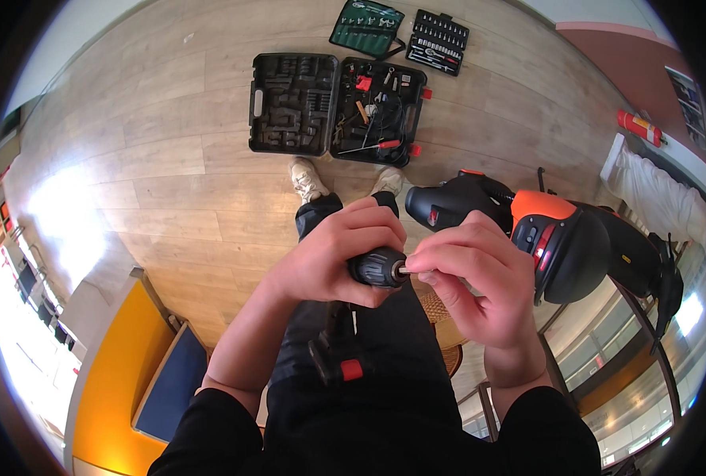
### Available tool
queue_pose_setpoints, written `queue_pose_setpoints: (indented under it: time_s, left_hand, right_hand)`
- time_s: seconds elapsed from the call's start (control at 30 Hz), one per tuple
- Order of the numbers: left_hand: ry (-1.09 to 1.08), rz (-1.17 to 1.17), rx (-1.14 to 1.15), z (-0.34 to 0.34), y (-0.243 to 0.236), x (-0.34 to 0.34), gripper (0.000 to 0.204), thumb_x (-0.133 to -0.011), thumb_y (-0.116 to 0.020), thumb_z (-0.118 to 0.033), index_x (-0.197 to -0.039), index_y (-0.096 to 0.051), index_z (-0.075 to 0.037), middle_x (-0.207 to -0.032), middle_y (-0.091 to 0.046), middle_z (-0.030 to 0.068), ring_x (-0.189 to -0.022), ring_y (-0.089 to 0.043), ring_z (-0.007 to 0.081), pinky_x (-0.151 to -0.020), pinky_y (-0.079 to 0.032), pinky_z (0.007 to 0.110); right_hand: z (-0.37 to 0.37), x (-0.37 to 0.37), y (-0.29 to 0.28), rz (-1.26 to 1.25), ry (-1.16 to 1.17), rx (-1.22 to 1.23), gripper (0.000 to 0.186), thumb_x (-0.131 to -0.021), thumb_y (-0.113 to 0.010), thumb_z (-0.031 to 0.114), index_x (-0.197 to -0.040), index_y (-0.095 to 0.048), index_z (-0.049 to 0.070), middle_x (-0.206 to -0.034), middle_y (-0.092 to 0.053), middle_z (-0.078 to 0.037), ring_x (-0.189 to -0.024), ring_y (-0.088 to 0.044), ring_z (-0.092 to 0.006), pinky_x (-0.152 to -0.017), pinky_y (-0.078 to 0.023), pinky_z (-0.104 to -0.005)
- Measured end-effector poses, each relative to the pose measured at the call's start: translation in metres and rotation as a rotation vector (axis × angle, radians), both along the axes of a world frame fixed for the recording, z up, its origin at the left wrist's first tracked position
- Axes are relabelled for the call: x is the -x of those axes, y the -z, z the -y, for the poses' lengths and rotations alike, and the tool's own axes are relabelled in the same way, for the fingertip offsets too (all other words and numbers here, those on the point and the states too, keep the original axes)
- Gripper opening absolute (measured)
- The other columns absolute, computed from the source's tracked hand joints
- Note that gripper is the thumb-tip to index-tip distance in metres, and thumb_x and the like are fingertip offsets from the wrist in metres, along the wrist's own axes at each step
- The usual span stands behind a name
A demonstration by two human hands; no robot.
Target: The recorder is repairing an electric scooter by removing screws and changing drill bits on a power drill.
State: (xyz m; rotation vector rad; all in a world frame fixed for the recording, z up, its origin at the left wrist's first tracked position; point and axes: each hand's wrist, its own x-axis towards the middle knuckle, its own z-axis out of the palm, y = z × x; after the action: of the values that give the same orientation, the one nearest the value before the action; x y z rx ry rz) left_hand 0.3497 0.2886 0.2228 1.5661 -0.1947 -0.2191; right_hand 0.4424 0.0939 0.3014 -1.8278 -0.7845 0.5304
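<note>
My left hand (pixel 329 250) grips the black chuck (pixel 375 268) of a cordless drill held sideways over my lap; its handle hangs down to a black battery base (pixel 327 353) with a red patch. My right hand (pixel 476 285) pinches a small metal bit (pixel 404 270) at the chuck's tip, with thumb and index finger together and the other fingers curled. Whether the bit is fully seated I cannot tell.
An open black toolbox (pixel 257 135), green wrench roll (pixel 345 32) and socket case (pixel 436 40) lie beyond my shoes. A black-orange scooter (pixel 563 262) stands close at right, with a red extinguisher (pixel 638 127) behind. A yellow-blue bench (pixel 107 365) is at lower left.
</note>
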Motion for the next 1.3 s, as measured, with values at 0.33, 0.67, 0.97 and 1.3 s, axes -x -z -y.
queue_pose_setpoints:
  time_s: [0.33,0.67,0.97,1.3]
  left_hand:
    - [-0.021,-0.093,0.066,-0.001,0.009,0.005,0.032,-0.062,-0.083,-0.010,-0.091,-0.070,-0.003,-0.097,-0.068,0.0110,-0.090,-0.063,0.0290,-0.080,-0.050,0.037]
    - [0.010,-0.141,0.034,-0.001,0.014,-0.001,0.035,-0.066,-0.082,-0.013,-0.095,-0.066,-0.002,-0.094,-0.065,0.0108,-0.091,-0.062,0.0322,-0.080,-0.049,0.040]
    - [0.002,-0.163,0.029,0.002,0.023,0.003,0.037,-0.066,-0.083,-0.014,-0.096,-0.066,-0.002,-0.095,-0.065,0.0102,-0.091,-0.062,0.0321,-0.080,-0.048,0.040]
    - [-0.028,-0.004,-0.021,0.001,0.023,-0.005,0.034,-0.056,-0.081,-0.013,-0.086,-0.068,-0.004,-0.093,-0.065,0.0078,-0.085,-0.059,0.0280,-0.076,-0.048,0.037]
  right_hand:
    - [-0.001,-0.008,0.005,-0.001,-0.022,0.036,0.023,-0.080,-0.079,-0.002,-0.099,-0.072,0.008,-0.087,-0.070,-0.004,-0.067,-0.058,-0.0205,-0.060,-0.043,-0.0308]
    - [0.000,-0.016,0.022,-0.095,-0.028,0.055,0.022,-0.081,-0.078,-0.003,-0.099,-0.072,0.008,-0.082,-0.070,-0.004,-0.063,-0.056,-0.0200,-0.059,-0.043,-0.0304]
    - [0.001,-0.011,0.025,0.009,-0.022,0.064,0.022,-0.077,-0.083,0.000,-0.095,-0.071,0.007,-0.083,-0.069,-0.005,-0.067,-0.058,-0.0213,-0.060,-0.044,-0.0325]
    - [0.004,-0.007,0.009,0.061,-0.059,0.096,0.029,-0.075,-0.083,0.000,-0.101,-0.070,0.005,-0.090,-0.069,-0.005,-0.074,-0.060,-0.0227,-0.064,-0.048,-0.0328]
